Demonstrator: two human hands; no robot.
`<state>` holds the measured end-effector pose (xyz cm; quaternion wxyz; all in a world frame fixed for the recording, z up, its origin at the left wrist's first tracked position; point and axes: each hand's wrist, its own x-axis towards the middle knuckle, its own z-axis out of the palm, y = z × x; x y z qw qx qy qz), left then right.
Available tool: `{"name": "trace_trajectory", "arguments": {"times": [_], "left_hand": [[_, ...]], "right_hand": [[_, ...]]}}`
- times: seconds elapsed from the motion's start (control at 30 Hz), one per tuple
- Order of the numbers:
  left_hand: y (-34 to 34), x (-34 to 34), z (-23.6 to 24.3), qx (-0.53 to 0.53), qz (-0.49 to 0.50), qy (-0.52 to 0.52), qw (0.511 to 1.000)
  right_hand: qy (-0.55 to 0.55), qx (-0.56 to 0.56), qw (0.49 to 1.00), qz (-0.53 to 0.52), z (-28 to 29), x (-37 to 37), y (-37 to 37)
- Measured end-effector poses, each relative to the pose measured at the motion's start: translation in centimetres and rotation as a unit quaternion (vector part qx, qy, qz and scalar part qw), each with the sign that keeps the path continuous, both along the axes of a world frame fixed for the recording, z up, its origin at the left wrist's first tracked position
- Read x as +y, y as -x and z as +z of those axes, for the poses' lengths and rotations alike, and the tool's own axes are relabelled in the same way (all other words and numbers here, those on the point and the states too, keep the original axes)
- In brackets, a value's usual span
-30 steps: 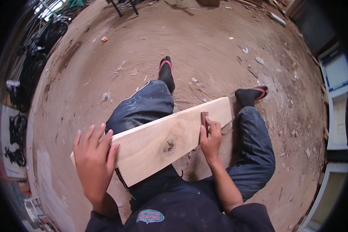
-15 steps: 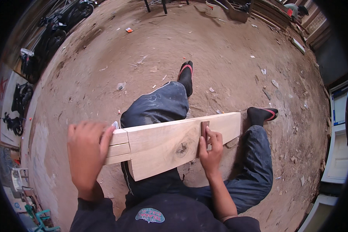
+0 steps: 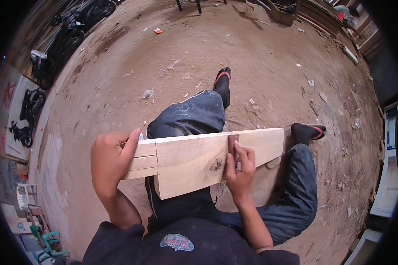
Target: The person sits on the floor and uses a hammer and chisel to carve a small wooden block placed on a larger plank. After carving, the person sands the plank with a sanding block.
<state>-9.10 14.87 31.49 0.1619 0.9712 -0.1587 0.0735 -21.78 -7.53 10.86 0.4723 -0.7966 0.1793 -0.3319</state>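
Note:
A pale wooden board (image 3: pixel 185 159) lies across my left thigh, its broad face turned up toward me and a dark knot near its middle. Its left end is cut into narrower tongues with slits between them. My left hand (image 3: pixel 112 161) is closed around that cut end, thumb on top, with the fingers mostly hidden behind it. My right hand (image 3: pixel 241 170) pinches a narrow reddish-brown piece of sandpaper (image 3: pixel 233 145), apparently folded, and presses it flat on the face just right of the knot. The board's right end tapers along its lower edge.
Bare earth floor (image 3: pixel 119 97) strewn with scraps surrounds my legs. Motorcycles (image 3: pixel 66 48) stand at the far left, with a green plastic chair (image 3: pixel 48 245) at lower left. A white bucket (image 3: pixel 253 9) and wooden box (image 3: pixel 282 15) sit far ahead. Someone (image 3: pixel 347 15) is at the far right.
The sandpaper and my right hand have slid left along the board, closer to the knot. My left hand keeps its hold on the cut end. The whole view has shifted slightly.

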Motion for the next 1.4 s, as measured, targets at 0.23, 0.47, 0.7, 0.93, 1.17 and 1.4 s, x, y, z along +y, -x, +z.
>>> {"name": "trace_trajectory", "arguments": {"times": [0.23,0.47,0.7,0.93,1.17,1.4], "left_hand": [[-0.6,0.1,0.3,0.045,-0.016,0.042,0.998],[-0.3,0.4,-0.4,0.031,-0.004,0.086,0.996],[-0.6,0.1,0.1,0.039,-0.023,0.103,0.994],[-0.3,0.3,-0.3,0.045,-0.003,0.103,0.994],[-0.8,-0.1,0.3,0.052,-0.021,0.114,0.992],[-0.3,0.3,-0.5,0.025,-0.004,0.108,0.994]], "right_hand": [[0.076,-0.077,0.982,0.152,3.8,6.1,0.6],[0.048,-0.027,0.997,0.058,1.8,1.9,-1.2],[0.104,-0.087,0.966,0.222,6.2,6.6,-0.2],[0.117,-0.046,0.986,0.107,3.2,4.0,-0.7],[0.151,-0.114,0.946,0.264,7.4,7.0,-1.8],[0.150,-0.069,0.971,0.170,3.4,4.4,0.4]]}}
